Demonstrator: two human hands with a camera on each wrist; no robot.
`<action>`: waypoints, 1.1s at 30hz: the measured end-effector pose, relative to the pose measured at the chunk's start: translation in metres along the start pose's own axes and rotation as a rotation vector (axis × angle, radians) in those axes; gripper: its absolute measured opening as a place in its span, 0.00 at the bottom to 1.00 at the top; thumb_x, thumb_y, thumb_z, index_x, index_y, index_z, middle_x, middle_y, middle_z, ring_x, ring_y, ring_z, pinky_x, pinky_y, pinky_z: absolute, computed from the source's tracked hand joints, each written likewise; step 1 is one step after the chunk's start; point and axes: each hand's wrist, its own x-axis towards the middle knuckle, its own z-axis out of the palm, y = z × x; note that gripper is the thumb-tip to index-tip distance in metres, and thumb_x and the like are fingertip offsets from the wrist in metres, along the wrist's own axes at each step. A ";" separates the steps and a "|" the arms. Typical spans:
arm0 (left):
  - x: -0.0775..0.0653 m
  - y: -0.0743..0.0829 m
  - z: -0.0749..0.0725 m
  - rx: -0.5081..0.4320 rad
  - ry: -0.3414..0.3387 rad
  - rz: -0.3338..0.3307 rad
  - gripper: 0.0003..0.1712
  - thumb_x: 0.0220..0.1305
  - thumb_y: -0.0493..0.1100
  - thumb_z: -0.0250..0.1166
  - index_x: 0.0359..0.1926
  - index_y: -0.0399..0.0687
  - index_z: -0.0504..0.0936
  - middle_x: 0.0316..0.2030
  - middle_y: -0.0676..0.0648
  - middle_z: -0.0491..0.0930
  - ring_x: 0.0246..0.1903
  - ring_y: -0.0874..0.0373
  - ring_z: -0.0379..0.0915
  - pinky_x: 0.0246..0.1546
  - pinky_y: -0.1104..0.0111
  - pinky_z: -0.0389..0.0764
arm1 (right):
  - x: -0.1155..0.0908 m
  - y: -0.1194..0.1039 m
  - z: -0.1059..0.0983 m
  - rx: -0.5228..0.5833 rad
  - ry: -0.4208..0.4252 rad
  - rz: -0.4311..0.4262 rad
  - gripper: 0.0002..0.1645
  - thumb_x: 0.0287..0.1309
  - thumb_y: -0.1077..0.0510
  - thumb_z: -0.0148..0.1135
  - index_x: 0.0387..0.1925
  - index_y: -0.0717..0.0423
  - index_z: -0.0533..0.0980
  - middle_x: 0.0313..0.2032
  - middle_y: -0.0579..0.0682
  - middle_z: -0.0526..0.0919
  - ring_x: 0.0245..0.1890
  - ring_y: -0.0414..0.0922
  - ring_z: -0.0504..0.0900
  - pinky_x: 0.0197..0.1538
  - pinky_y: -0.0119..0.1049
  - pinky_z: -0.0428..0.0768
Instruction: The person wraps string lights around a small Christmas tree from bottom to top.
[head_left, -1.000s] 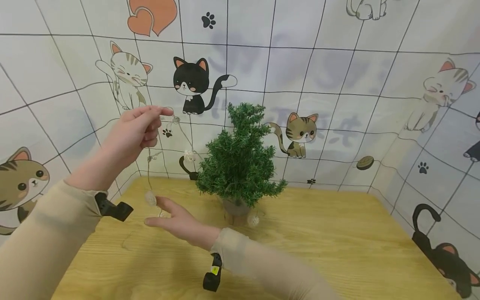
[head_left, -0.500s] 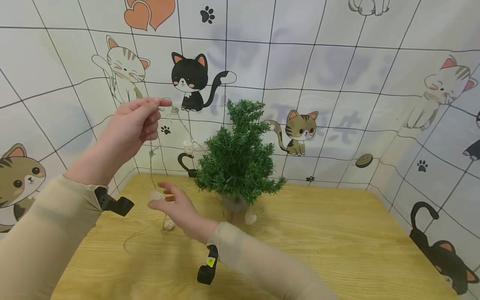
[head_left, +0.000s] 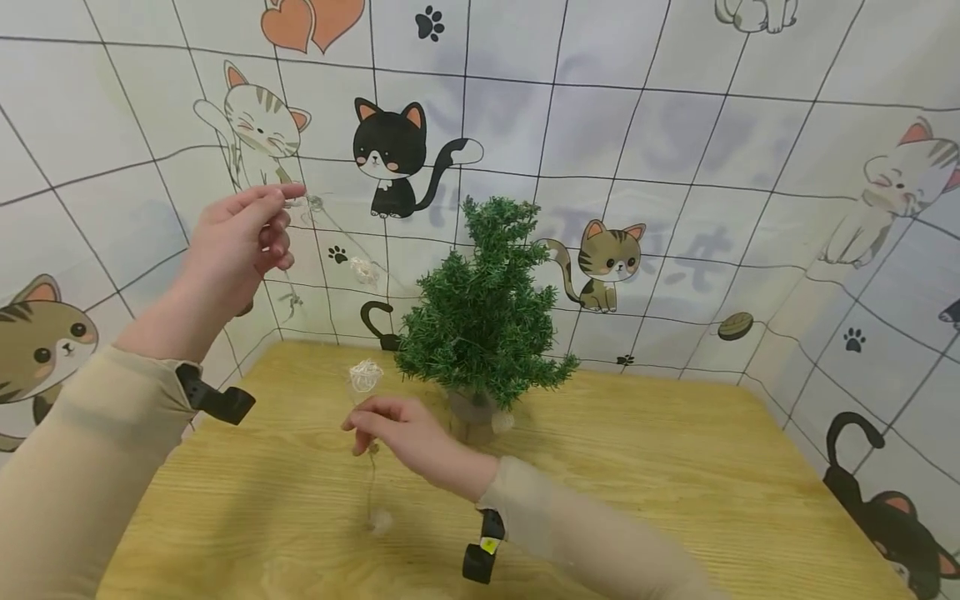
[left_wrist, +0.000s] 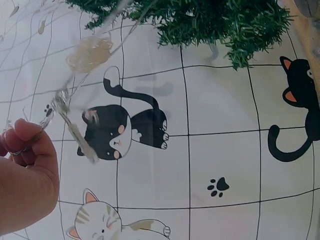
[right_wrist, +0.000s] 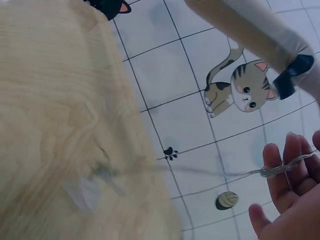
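Note:
A garland of white woven balls on a thin clear cord hangs from my left hand (head_left: 240,237), which pinches it between thumb and forefinger at upper left. One ball (head_left: 364,269) hangs between that hand and the small green artificial tree (head_left: 487,321); the left wrist view shows this ball (left_wrist: 90,54) too. Lower down, my right hand (head_left: 412,437) has its fingers curled round the cord below another ball (head_left: 365,375). The cord (right_wrist: 272,172) crosses the right fingers in the right wrist view. A blurred ball (head_left: 380,522) dangles beneath that hand.
The tree stands in a grey pot (head_left: 471,406) on a wooden table (head_left: 637,467). A white ball (head_left: 502,421) is beside the pot. Behind and at both sides rises a gridded cloth with cat drawings (head_left: 675,150). A black camera mount (head_left: 480,546) hangs under the right wrist.
My right hand, earlier spread beside a ball, has moved right and now holds the cord, drawing that ball rightward. My left hand, still pinching the garland, has shifted slightly left and up.

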 end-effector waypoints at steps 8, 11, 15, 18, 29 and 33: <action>0.004 0.001 -0.007 -0.118 0.036 0.029 0.11 0.67 0.39 0.62 0.48 0.38 0.81 0.24 0.48 0.71 0.18 0.56 0.66 0.20 0.67 0.77 | -0.037 -0.023 -0.049 -0.071 0.025 -0.120 0.15 0.72 0.59 0.51 0.50 0.64 0.78 0.24 0.49 0.75 0.24 0.43 0.75 0.36 0.35 0.79; 0.004 0.000 -0.006 -0.136 0.035 0.045 0.12 0.67 0.39 0.63 0.48 0.36 0.80 0.25 0.46 0.72 0.18 0.55 0.69 0.24 0.66 0.80 | -0.047 -0.030 -0.064 -0.121 0.044 -0.148 0.15 0.72 0.60 0.51 0.50 0.63 0.79 0.21 0.50 0.73 0.20 0.45 0.73 0.29 0.37 0.78; 0.002 -0.004 -0.006 -0.163 0.025 0.044 0.15 0.67 0.39 0.62 0.52 0.37 0.79 0.26 0.45 0.74 0.21 0.53 0.75 0.28 0.64 0.83 | -0.056 -0.034 -0.081 -0.159 0.061 -0.152 0.13 0.71 0.61 0.52 0.48 0.65 0.78 0.16 0.50 0.68 0.15 0.44 0.65 0.21 0.37 0.67; -0.001 -0.009 -0.007 -0.177 0.016 0.055 0.16 0.67 0.38 0.61 0.54 0.37 0.77 0.36 0.45 0.75 0.26 0.53 0.79 0.30 0.64 0.83 | -0.062 -0.035 -0.090 -0.191 0.065 -0.096 0.12 0.69 0.59 0.55 0.48 0.61 0.79 0.16 0.49 0.67 0.13 0.42 0.62 0.20 0.36 0.64; -0.021 -0.035 -0.018 -0.243 0.014 0.016 0.31 0.69 0.40 0.61 0.70 0.41 0.64 0.41 0.41 0.82 0.37 0.50 0.83 0.39 0.62 0.82 | -0.089 -0.020 -0.104 -0.248 0.058 0.018 0.20 0.64 0.62 0.59 0.56 0.67 0.75 0.33 0.56 0.80 0.13 0.37 0.62 0.18 0.31 0.62; -0.029 -0.045 -0.025 -0.246 0.024 -0.008 0.31 0.69 0.42 0.60 0.70 0.41 0.63 0.44 0.41 0.82 0.38 0.50 0.83 0.40 0.62 0.82 | -0.098 -0.016 -0.111 -0.264 0.077 0.019 0.22 0.65 0.62 0.59 0.57 0.70 0.74 0.32 0.57 0.80 0.13 0.36 0.62 0.18 0.30 0.63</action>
